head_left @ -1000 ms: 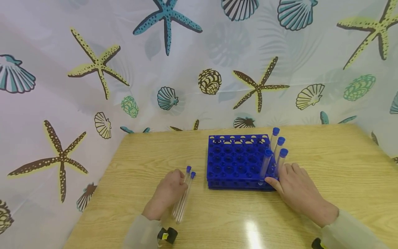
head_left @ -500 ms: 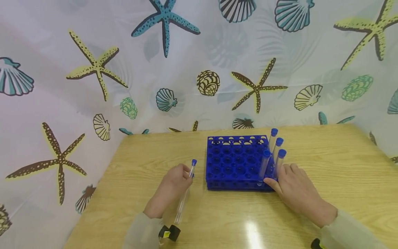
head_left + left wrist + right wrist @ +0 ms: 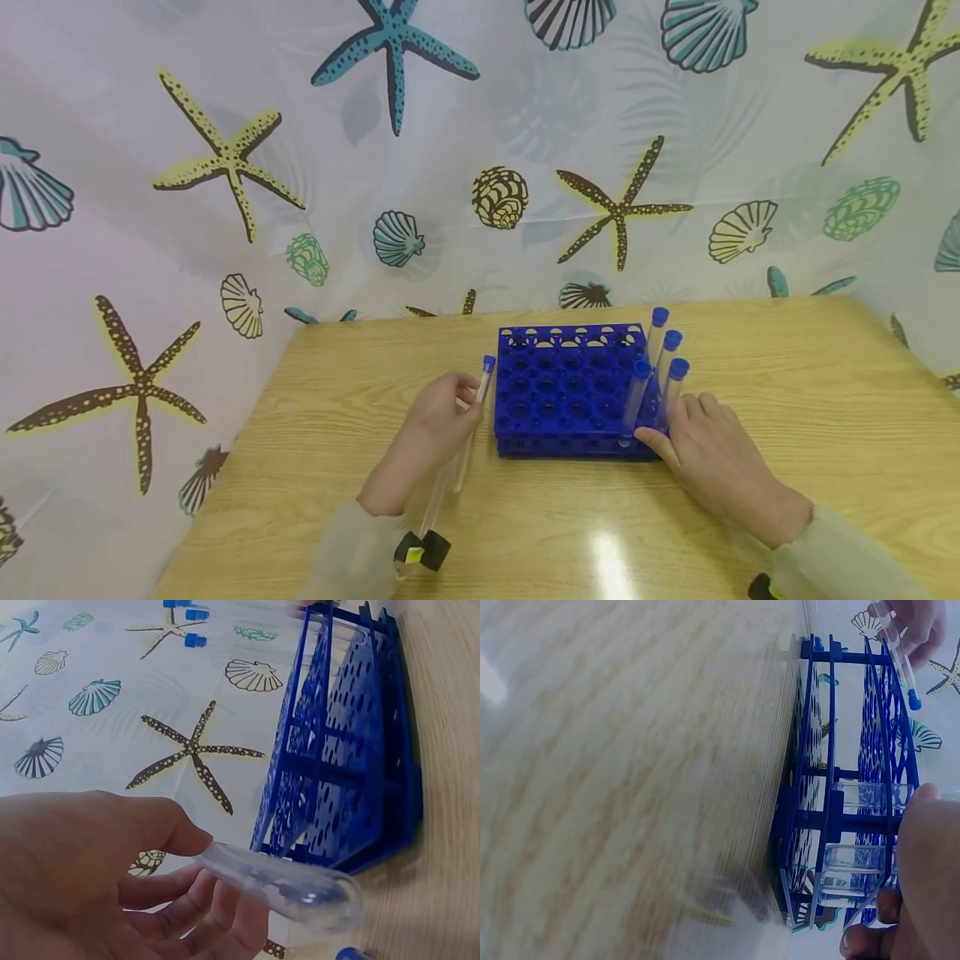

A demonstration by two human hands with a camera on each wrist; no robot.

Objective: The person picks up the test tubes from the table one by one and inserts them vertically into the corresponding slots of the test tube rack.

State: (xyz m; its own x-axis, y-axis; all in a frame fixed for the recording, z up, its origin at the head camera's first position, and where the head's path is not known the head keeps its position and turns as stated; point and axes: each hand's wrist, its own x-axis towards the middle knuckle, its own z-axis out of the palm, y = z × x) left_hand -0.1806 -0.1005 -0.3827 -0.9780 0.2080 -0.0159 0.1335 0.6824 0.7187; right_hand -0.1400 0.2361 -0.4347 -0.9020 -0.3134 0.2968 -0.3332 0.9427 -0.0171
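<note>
My left hand (image 3: 437,421) pinches a clear test tube (image 3: 483,385) with a blue cap, just left of the blue test tube rack (image 3: 517,446). The tube's rounded bottom sticks out towards the camera in the left wrist view. A second test tube (image 3: 432,507) lies on the table under that hand; its blue cap (image 3: 351,953) peeks in at the bottom of the left wrist view. With thumb at the front and fingers along the side, my right hand (image 3: 723,467) holds the rack's right end. Several capped tubes (image 3: 639,392) stand in the rack beside it.
The light wooden table (image 3: 555,517) runs back to a hanging cloth (image 3: 435,167) printed with starfish and shells. A black strap mount (image 3: 422,550) sits on the left wrist.
My left hand has lifted one test tube from beside the other and brought it up and right, towards the rack. The right hand has kept its place on the rack.
</note>
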